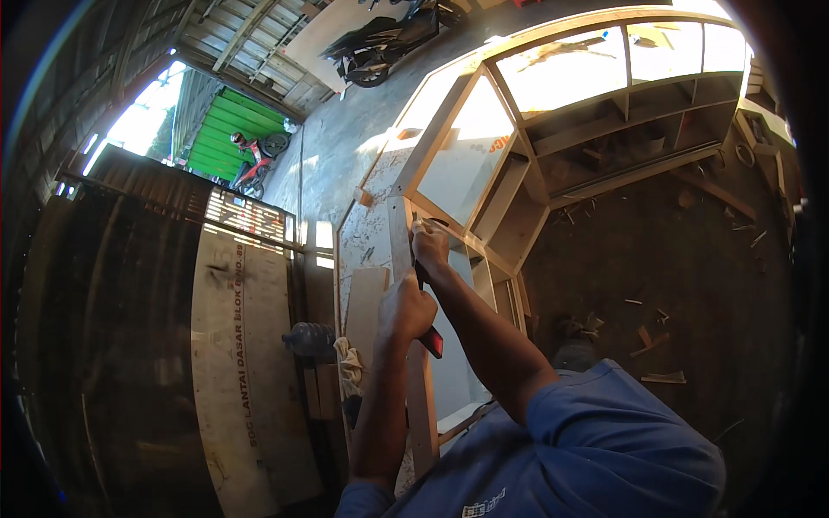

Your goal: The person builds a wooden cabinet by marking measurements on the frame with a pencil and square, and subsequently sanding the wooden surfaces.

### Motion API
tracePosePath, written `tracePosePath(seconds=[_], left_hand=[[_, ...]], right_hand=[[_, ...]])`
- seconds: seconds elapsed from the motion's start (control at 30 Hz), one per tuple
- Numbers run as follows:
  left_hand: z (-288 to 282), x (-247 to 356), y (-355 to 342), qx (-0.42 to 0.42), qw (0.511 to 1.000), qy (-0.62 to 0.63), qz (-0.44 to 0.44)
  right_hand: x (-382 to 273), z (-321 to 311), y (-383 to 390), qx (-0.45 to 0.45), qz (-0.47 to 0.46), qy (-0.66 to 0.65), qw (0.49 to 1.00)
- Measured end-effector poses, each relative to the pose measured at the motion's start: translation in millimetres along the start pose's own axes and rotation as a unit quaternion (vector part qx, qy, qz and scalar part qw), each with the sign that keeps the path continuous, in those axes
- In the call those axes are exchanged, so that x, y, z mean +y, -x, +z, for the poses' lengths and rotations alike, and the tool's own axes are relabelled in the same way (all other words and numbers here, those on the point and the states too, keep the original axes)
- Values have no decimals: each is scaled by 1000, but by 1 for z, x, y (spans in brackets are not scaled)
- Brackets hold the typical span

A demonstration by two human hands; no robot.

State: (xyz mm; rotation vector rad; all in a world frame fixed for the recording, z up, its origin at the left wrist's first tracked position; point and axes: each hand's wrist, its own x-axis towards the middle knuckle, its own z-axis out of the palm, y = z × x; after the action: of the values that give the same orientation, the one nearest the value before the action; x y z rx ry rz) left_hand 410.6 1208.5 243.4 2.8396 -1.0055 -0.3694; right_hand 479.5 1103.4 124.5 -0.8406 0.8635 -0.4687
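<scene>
My left hand is closed against a long, narrow wooden rail of a large wooden frame. Farther along the same rail, my right hand is closed too. A long dark tool with a red end runs beneath both hands, its red tip sticking out to the right of my left hand. Its exact kind is hidden by my fingers. Left of the rail lies a pale wooden board on a surface strewn with wood shavings.
The wooden frame curves away right with panels and open compartments. A cloth and a large clear plastic bottle are at the left. Wood offcuts litter the floor at right. Motorcycles stand farther off.
</scene>
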Motion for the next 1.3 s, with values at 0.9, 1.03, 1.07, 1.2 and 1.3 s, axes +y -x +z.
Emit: tracePosePath(seconds=[0.9,1.03,1.07,1.2,1.3], left_hand=[[-8,9,-6,-17,999,42,10],[1,1,-19,-48,998,34,-21],[7,-4,-14,-10,1000,30,0],[6,-1,-8,-4,999,30,40],[3,-2,-3,-17,999,27,40]], right_hand=[[1,0,-21,23,0,38,999],[2,5,-20,47,-4,64,997],[3,2,-22,13,9,58,998],[29,0,-28,40,-41,26,998],[33,1,-25,54,-31,36,997]])
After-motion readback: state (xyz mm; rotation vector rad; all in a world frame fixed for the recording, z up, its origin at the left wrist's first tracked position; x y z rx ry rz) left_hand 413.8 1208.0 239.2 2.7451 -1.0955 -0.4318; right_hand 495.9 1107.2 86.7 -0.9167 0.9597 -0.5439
